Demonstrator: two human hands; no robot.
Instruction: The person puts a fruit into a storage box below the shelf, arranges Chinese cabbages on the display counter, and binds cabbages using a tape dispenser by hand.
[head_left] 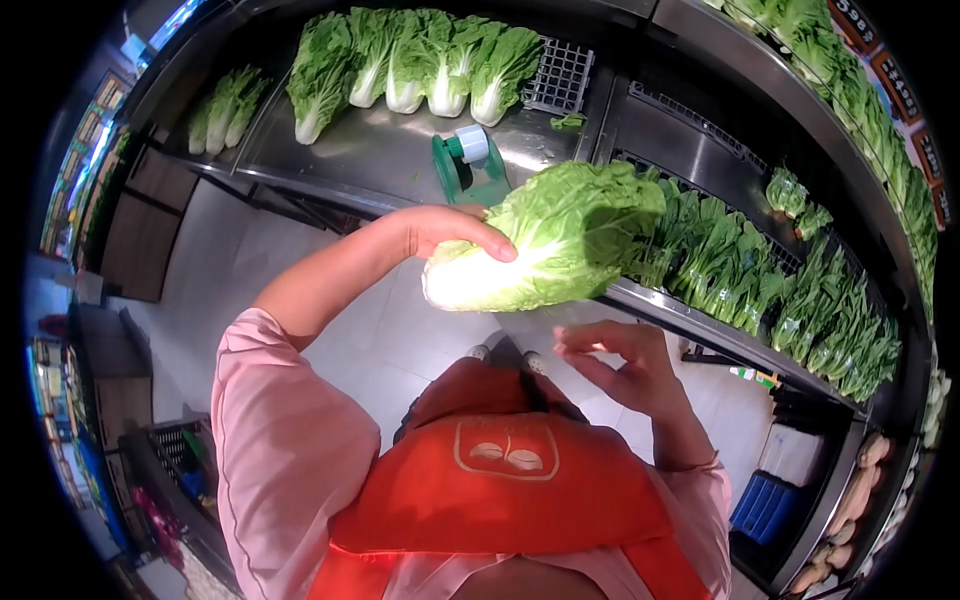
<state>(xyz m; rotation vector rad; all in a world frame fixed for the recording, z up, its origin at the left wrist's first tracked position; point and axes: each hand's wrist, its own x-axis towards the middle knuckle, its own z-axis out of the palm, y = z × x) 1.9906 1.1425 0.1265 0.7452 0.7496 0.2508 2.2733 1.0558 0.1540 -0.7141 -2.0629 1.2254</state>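
Note:
A large head of leafy cabbage (560,235) is gripped at its pale base by my left hand (465,235), thumb on top, its leaves pointing right. Below and right of it, my right hand (615,365) is apart from the cabbage, fingers curled with a gap between thumb and fingertips and nothing visible between them. Behind the cabbage, a green tape dispenser with a white roll (470,165) sits on the metal shelf (370,160). Several similar cabbages (405,65) lie in a row at the back of that shelf.
Bundled leafy greens (740,270) line the right shelf, whose metal edge (700,323) runs diagonally. A black plastic grate (560,75) stands beside the cabbage row. More greens (225,110) lie at the far left. A blue crate (765,507) is low at the right.

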